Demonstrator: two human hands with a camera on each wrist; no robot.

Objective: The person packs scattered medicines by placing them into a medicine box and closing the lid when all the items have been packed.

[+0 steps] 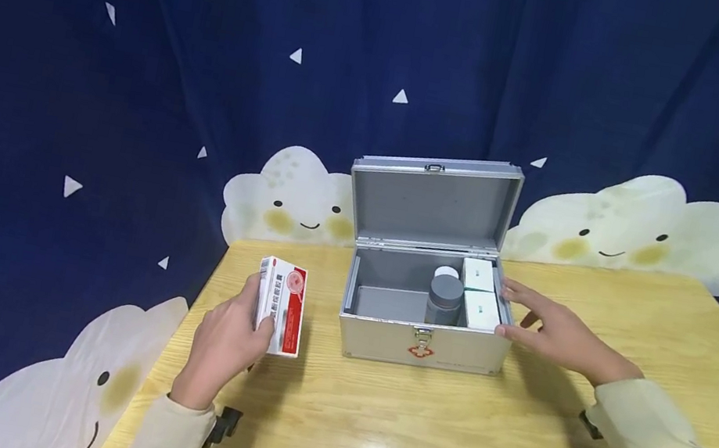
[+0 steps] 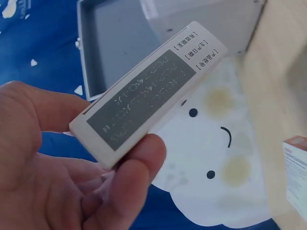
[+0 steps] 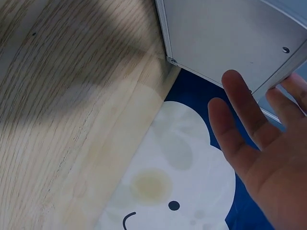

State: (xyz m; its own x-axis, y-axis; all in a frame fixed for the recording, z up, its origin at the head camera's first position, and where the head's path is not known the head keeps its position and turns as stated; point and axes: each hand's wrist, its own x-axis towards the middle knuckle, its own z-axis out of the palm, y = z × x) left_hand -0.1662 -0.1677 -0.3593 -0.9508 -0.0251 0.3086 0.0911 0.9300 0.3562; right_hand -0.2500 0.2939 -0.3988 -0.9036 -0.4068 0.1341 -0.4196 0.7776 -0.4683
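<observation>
A white and red medicine box (image 1: pixel 282 310) is pinched upright between the thumb and fingers of my left hand (image 1: pixel 228 345), above the table left of the case. Its narrow end, with a grey printed panel, shows in the left wrist view. An open silver first-aid case (image 1: pixel 375 342) stands with its lid raised. My right hand (image 1: pixel 555 332) touches its right rim with spread, fairly straight fingers. Inside, at the right, are two white boxes (image 1: pixel 481 310), a grey-capped bottle (image 1: pixel 444 302) and a white-capped bottle (image 1: pixel 446 272) behind it.
Another box (image 2: pixel 297 177), white with a reddish side, is partly visible at the right edge of the left wrist view. The wooden table (image 1: pixel 412 423) reaches back to a dark blue curtain (image 1: pixel 361 42) with clouds and triangles.
</observation>
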